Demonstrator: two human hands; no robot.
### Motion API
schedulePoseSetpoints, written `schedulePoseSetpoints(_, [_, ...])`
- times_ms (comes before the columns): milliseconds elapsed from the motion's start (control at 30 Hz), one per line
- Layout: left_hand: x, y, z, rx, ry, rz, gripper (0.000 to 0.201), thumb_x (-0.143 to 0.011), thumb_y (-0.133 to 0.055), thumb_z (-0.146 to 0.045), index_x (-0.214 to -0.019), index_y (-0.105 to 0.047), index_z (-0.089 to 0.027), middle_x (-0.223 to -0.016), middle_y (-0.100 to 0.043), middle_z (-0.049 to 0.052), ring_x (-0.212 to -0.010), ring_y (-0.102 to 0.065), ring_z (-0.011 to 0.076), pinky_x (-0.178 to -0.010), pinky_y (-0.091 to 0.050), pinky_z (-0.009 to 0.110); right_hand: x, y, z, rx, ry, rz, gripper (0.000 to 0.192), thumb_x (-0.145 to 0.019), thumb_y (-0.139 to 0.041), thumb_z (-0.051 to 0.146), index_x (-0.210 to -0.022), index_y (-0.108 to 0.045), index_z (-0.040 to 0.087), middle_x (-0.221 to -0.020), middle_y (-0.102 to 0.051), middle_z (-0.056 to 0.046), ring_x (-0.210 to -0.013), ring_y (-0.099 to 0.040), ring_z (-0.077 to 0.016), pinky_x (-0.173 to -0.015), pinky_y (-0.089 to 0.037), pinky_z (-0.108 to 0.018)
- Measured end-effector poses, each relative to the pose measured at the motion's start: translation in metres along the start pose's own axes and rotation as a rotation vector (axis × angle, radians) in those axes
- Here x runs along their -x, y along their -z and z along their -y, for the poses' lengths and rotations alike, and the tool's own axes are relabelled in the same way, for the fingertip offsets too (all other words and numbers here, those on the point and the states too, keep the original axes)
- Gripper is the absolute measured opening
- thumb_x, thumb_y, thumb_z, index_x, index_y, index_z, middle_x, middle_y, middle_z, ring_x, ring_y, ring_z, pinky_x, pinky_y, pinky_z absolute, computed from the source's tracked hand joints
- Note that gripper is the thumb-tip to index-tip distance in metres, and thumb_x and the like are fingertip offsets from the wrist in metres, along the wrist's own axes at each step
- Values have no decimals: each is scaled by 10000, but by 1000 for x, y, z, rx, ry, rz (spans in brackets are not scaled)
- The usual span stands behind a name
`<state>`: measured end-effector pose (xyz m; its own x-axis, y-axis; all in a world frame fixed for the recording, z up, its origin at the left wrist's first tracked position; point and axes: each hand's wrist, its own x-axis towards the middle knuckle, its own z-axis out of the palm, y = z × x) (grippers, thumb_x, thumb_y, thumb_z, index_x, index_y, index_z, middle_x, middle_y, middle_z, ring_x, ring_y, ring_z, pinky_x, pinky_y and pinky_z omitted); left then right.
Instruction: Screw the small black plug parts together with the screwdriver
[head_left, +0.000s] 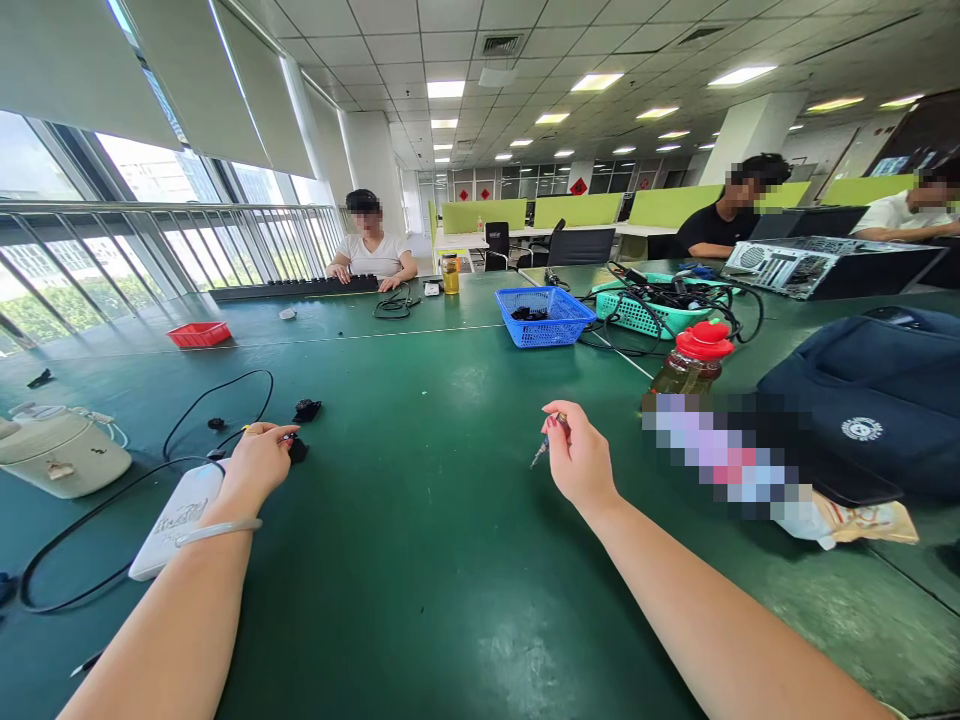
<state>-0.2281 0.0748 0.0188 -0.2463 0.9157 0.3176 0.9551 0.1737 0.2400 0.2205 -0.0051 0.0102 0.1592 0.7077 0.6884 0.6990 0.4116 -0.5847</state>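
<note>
My left hand (259,462) hovers low over the green table (420,560), its fingertips closed on a small black part (297,448). Another small black part (307,409) lies just beyond it. My right hand (577,458) is raised at the middle of the table and pinches a small screwdriver (543,448) with its tip pointing down to the left. A white power bank (178,518) lies under my left wrist, with a black cable (217,400) looping behind it.
A blue basket (544,315) and a teal basket (652,305) full of cables stand at the back. A red-capped bottle (694,362), a dark bag (862,400), a white kettle (60,450) and a red tray (199,334) ring the work area. Three people sit at the far side.
</note>
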Motion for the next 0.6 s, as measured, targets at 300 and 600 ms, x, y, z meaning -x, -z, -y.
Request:
schedulePoseSetpoints(300, [4,-2,3,0,-88,45,444,-797,-402,-108,-1039,-753,-231,-1253,-649,52,-1040,-633,262,-888,-503,352,1,-1,-1,-2,5,-6,198,-946,-378,286,-1020,-550,222,-734,-658,-23,-617,-637,-183,-597,-510,-299])
schedulePoseSetpoints(600, [9,13,-12,189,37,-306,338,-880,-419,-270,-1062,-691,-184,-1082,-622,129,-1140,-555,267,-965,-487,374,0,-1,-2,-3,25,-16,196,-943,-380,278,-1021,-549,217,-749,-665,-30,-640,-646,-188,-608,-512,-297])
